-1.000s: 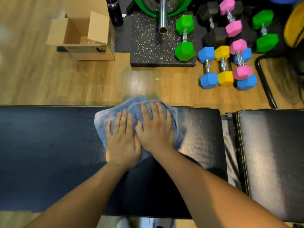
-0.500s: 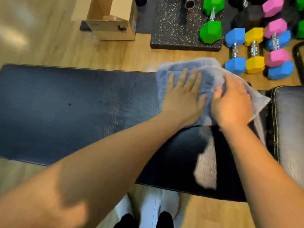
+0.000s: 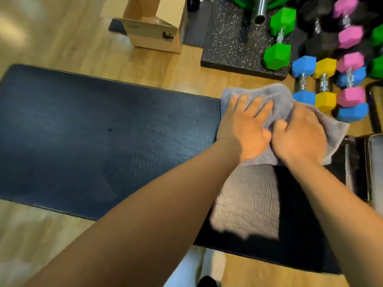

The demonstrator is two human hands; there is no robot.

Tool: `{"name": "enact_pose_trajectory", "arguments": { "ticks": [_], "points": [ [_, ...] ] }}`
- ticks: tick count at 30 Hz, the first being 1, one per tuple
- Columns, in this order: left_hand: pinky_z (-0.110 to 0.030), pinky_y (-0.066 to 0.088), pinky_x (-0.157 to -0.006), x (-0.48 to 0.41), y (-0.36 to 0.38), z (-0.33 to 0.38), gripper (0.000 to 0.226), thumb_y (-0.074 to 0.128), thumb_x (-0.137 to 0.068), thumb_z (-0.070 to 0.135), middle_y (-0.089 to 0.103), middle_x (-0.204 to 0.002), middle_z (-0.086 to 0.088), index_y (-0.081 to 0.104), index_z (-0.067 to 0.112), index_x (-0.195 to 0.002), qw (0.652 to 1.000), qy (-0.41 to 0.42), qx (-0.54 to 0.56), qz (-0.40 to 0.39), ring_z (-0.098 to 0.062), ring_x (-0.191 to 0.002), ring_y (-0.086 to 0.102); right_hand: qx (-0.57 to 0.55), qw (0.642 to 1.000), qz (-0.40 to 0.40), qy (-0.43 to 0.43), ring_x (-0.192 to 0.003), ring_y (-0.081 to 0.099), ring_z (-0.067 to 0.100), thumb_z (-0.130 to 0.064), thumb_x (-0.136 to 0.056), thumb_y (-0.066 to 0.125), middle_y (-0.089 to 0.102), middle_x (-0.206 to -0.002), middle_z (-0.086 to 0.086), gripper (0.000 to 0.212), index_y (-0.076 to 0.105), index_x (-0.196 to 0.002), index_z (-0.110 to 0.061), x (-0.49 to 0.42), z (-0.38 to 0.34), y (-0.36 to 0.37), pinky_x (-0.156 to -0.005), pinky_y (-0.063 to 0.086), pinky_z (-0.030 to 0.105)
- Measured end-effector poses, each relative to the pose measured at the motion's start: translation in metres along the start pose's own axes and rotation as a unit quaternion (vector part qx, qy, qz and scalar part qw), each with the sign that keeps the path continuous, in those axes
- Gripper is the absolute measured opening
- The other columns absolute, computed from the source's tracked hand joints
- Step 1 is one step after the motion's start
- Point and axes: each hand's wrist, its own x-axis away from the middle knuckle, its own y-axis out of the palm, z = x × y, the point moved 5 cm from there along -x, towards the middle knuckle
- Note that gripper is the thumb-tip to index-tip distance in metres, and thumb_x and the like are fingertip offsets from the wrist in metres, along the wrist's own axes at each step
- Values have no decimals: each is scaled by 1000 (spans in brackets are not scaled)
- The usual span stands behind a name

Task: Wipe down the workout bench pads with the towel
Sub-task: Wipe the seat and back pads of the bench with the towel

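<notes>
A long black bench pad (image 3: 87, 137) runs across the view. A grey-blue towel (image 3: 267, 96) lies bunched on its far right corner, one edge hanging past the pad's end. My left hand (image 3: 244, 129) presses flat on the towel with fingers spread. My right hand (image 3: 300, 135) sits beside it, thumb touching the left hand, fingers curled into the cloth. A second black pad (image 3: 375, 160) starts at the right edge, across a narrow gap.
Coloured hex dumbbells (image 3: 323, 85) stand on the wooden floor just beyond the towel. A speckled black rubber mat (image 3: 230, 38) carries a green dumbbell (image 3: 278, 38) and a steel bar end (image 3: 260, 11). A cardboard box (image 3: 157, 32) stands farther left.
Both hands slid the towel from the middle of the pad to its right end. The right hand went from flat to curled on the cloth.
</notes>
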Motion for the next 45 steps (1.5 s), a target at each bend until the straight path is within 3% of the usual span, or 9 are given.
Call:
{"name": "enact_pose_trajectory", "arguments": {
  "ticks": [9, 22, 28, 33, 41, 45],
  "points": [
    [-46, -2, -120, 38, -11, -118, 66, 32, -93, 40, 21, -159, -1, 15, 21, -154, 1000, -1, -8, -10, -30, -144, 14, 66, 996, -10, -54, -109, 49, 41, -30, -85, 34, 55, -118, 27, 48, 44, -122, -2, 12, -119, 35, -93, 38, 50],
    [-45, 1, -120, 83, -24, -246, 62, 28, -95, 38, 24, -158, -3, 17, 19, -153, 999, -26, 19, 34, -30, -146, 14, 90, 991, -12, -96, -109, 49, 41, -33, -85, 31, 55, -118, 23, 52, 42, -127, -4, 26, -252, 72, -95, 34, 49],
    [-46, 4, -120, 96, -31, -291, 67, 13, -88, 38, 29, -156, -2, 20, 19, -152, 999, -36, 20, 30, -30, -144, 19, 90, 990, -18, -108, -106, 50, 39, -33, -85, 30, 57, -115, 21, 51, 44, -125, -5, 28, -297, 84, -92, 35, 47],
    [-46, 10, -119, 109, -35, -338, 68, 16, -87, 39, 38, -150, -3, 29, 17, -150, 998, -54, 9, 41, -31, -140, 28, 76, 989, -19, -129, -101, 51, 39, -32, -87, 34, 59, -108, 21, 45, 46, -120, -4, 31, -344, 97, -86, 37, 46],
    [-50, 8, -119, 111, -35, -337, 65, 20, -90, 36, 38, -150, -6, 28, 14, -150, 994, -99, 8, 33, -32, -142, 25, 45, 991, 2, -125, -93, 55, 37, -32, -87, 35, 62, -100, 19, 43, 51, -117, -6, 33, -351, 99, -82, 38, 44],
    [-55, 26, -112, 104, -39, -329, 51, 29, -94, 30, 57, -130, -13, 43, 8, -138, 990, -113, -5, 81, -37, -127, 45, 0, 992, -3, -127, -91, 58, 36, -38, -96, 35, 66, -97, 16, 43, 51, -126, -12, 29, -346, 98, -81, 40, 43]
  ]
}}
